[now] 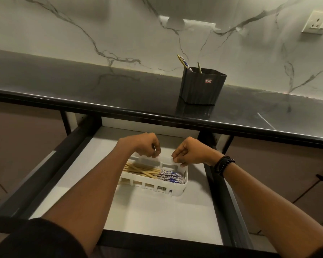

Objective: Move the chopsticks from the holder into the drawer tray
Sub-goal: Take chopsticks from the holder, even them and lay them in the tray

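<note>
Both hands pinch the far rim of the white tray (177, 190) in the drawer (157, 216): left hand (147, 146), right hand (192, 153). Chopsticks (157, 174) lie inside the tray; 2 more stand in the black holder (201, 86) beyond it.

Your forearms are bare, both hands ungloved. A black beaded bracelet (224, 163) wraps your right wrist, just beside the right hand (192, 152). A dark short sleeve (39, 239) covers your left upper arm.

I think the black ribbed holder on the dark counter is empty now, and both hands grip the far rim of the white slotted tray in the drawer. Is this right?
Not quite. The head view shows the black ribbed holder is not empty: a few chopsticks stand in it. The left hand and right hand do grip the white slotted tray's far rim.
</note>
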A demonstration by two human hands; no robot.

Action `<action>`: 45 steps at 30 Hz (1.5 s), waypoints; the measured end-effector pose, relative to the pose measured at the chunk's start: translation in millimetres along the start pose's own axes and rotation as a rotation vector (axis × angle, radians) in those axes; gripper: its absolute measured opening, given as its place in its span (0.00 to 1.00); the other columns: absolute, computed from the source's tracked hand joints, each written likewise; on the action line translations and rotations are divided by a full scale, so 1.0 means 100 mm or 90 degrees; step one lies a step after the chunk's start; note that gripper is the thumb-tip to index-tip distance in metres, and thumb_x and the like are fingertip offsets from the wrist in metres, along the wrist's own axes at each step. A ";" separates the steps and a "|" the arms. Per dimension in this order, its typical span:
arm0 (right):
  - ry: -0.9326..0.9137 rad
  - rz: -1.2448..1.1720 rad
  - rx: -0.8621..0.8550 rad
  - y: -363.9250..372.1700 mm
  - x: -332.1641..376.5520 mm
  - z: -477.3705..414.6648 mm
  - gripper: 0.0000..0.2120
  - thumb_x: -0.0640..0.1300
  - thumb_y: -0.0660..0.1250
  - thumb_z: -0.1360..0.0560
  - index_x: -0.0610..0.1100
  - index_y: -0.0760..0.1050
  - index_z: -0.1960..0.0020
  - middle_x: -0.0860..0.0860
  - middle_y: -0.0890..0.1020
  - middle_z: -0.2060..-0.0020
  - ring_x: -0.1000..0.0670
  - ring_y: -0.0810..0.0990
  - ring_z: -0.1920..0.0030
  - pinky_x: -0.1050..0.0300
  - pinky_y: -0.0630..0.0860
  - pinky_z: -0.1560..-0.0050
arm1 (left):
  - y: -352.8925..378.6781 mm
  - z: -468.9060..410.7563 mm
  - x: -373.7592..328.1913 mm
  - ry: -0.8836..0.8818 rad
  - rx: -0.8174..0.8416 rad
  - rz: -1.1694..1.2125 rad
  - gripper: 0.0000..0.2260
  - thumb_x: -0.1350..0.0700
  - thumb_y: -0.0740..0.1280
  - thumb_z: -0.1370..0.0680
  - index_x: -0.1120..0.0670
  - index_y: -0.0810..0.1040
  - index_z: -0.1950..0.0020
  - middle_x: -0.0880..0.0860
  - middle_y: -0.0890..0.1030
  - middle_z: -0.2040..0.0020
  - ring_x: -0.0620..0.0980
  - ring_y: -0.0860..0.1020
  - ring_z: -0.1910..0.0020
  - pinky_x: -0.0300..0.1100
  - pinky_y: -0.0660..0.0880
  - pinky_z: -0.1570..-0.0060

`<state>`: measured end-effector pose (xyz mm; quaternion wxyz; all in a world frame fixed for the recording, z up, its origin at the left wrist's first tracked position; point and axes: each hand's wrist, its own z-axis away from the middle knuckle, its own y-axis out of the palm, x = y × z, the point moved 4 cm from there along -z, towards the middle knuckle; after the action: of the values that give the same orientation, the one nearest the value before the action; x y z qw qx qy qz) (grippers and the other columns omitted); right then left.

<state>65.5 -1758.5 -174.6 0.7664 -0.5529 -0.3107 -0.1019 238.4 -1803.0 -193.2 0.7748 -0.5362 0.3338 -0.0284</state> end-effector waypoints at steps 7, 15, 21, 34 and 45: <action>-0.093 -0.023 -0.199 -0.30 0.16 0.07 0.06 0.41 0.74 0.27 0.41 0.84 0.51 0.47 0.87 0.58 0.52 0.86 0.59 0.61 0.82 0.54 | -0.33 0.11 -0.24 0.082 -0.275 0.016 0.11 0.47 0.68 0.23 0.53 0.82 0.57 0.50 0.83 0.63 0.44 0.81 0.66 0.40 0.80 0.62; -0.194 -0.078 -0.537 -1.09 0.39 0.08 0.10 0.42 0.74 0.27 0.40 0.83 0.47 0.46 0.86 0.55 0.52 0.85 0.55 0.62 0.81 0.50 | -0.72 0.36 -0.39 0.183 -0.670 0.110 0.15 0.47 0.66 0.21 0.56 0.82 0.60 0.49 0.81 0.68 0.45 0.79 0.68 0.46 0.79 0.64; -0.139 -0.055 -0.644 -1.76 0.40 -0.23 0.18 0.46 0.73 0.27 0.42 0.78 0.40 0.46 0.83 0.47 0.48 0.82 0.47 0.51 0.79 0.41 | -0.81 0.35 -0.32 0.198 -0.729 0.199 0.12 0.52 0.61 0.18 0.57 0.81 0.49 0.52 0.84 0.57 0.48 0.81 0.57 0.49 0.79 0.54; -0.053 0.153 -0.505 -2.32 0.74 -1.13 0.13 0.43 0.62 0.20 0.37 0.80 0.54 0.45 0.81 0.61 0.47 0.78 0.60 0.51 0.75 0.56 | -0.84 0.15 -0.15 0.154 -0.702 0.231 0.12 0.53 0.62 0.19 0.58 0.81 0.44 0.51 0.83 0.55 0.46 0.80 0.56 0.38 0.77 0.53; -0.026 0.178 -0.455 -2.45 0.75 -1.49 0.04 0.37 0.72 0.27 0.35 0.81 0.54 0.40 0.82 0.57 0.45 0.80 0.56 0.49 0.80 0.48 | -0.81 0.01 -0.12 0.164 -0.683 0.204 0.11 0.54 0.62 0.19 0.59 0.81 0.53 0.47 0.76 0.67 0.46 0.76 0.65 0.40 0.75 0.61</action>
<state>56.2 -1969.9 32.2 0.5257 -0.8240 -0.1927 -0.0873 255.2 -1831.3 -117.7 0.3423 -0.7893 0.4701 0.1974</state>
